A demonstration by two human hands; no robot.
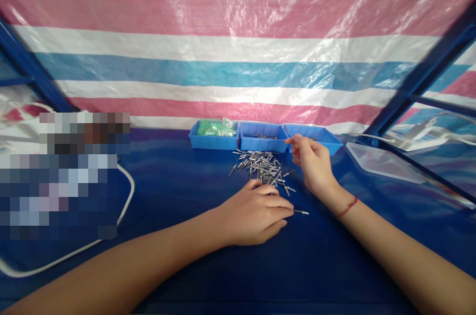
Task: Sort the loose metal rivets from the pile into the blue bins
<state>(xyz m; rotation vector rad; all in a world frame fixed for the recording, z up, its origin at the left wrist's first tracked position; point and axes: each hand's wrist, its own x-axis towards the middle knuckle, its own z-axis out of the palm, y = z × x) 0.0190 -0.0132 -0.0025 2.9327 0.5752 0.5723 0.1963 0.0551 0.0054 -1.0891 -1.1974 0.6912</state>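
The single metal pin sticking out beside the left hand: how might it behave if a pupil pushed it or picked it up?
The pin would probably stay stiff, as its thin shaft looks straight and metallic. It may swivel or roll on the smooth, shiny table. Being so slender, it is likely light but fiddly to pinch.

The single head view looks forward and down across the tabletop (186, 275).
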